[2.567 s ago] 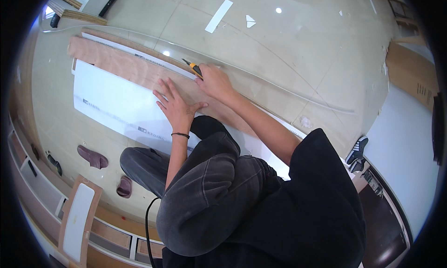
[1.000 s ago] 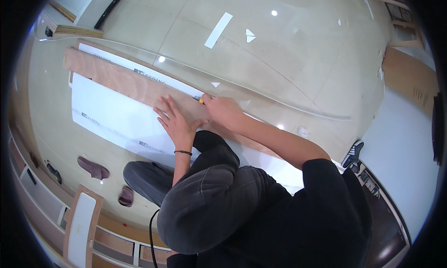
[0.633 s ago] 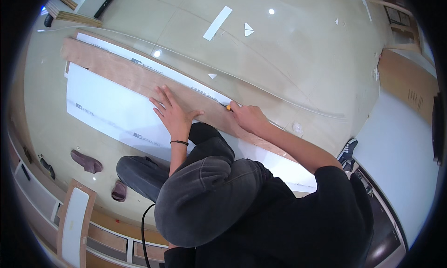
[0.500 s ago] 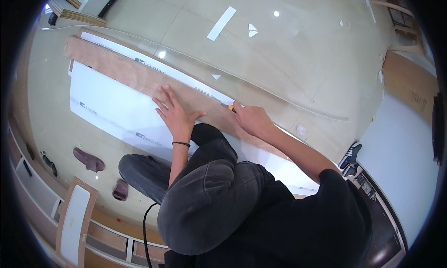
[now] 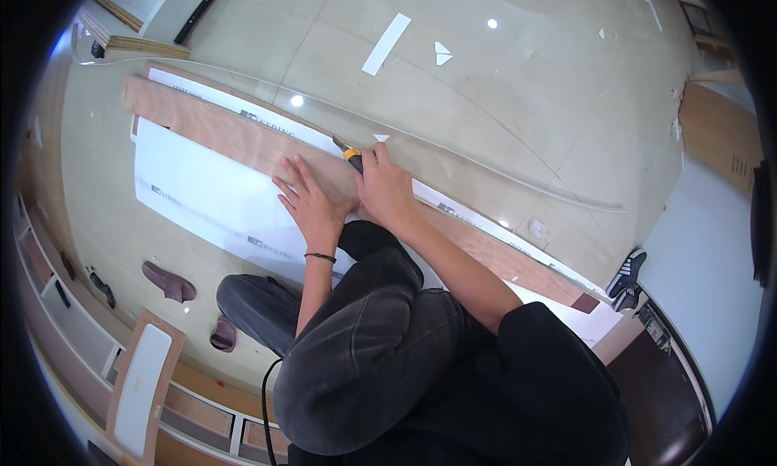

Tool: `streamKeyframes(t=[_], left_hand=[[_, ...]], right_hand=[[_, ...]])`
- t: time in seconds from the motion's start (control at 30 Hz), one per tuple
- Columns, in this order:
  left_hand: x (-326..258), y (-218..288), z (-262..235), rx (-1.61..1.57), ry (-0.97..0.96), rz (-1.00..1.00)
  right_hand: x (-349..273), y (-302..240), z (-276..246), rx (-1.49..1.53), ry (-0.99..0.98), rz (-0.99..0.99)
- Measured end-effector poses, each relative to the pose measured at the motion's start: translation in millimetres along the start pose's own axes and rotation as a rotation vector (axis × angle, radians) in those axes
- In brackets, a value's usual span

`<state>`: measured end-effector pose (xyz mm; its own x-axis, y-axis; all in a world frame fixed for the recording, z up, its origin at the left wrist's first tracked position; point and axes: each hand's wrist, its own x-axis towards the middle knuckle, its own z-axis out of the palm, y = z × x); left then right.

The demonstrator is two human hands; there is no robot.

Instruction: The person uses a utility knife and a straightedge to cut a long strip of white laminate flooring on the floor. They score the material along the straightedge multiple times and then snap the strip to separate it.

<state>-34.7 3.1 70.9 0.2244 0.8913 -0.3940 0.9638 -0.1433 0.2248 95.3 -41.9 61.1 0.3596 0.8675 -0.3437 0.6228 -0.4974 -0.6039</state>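
A long brown wooden strip [image 5: 218, 127] lies slantwise across a white printed sheet [image 5: 186, 170], whose narrow far margin shows beyond the strip. My left hand [image 5: 314, 207] is spread flat on the strip, thumb out toward my other hand. My right hand [image 5: 384, 187] is closed around a yellow and black utility knife [image 5: 352, 156]. The knife's blade points up and left, over the white margin along the strip's far edge. Whether the tip touches the sheet I cannot tell. My bent knee [image 5: 380, 255] is against the near side of the strip.
A thin clear strip [image 5: 453, 153] curves along the tiled floor beyond the sheet. White offcuts [image 5: 387, 45] lie farther off. Brown slippers [image 5: 168, 281] are at left, a shoe [image 5: 627, 273] at right. Cabinet frames [image 5: 198, 413] stand at lower left, a white panel [image 5: 696, 263] at right.
My right hand has moved left along the strip with the utility knife, close to my left hand. My left hand stays spread on the strip. The whole view has shifted slightly.
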Motion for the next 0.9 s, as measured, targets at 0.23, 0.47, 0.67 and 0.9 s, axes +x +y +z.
streamKeyframes(t=[0.23,0.47,0.67,0.9], left_hand=[[0,0,1,-0.004,0.016,-0.014],[-2,-2,-1,-0.04,0.006,-0.002],[-1,-4,1,-0.033,0.012,0.007],[-1,-1,1,-0.015,-0.008,0.001]], right_hand=[[12,-14,-10,0.019,-0.007,0.03],[36,3,-13,0.034,-0.163,-0.052],[25,-10,-19,0.069,0.085,-0.066],[39,0,-24,0.031,-0.305,-0.176]])
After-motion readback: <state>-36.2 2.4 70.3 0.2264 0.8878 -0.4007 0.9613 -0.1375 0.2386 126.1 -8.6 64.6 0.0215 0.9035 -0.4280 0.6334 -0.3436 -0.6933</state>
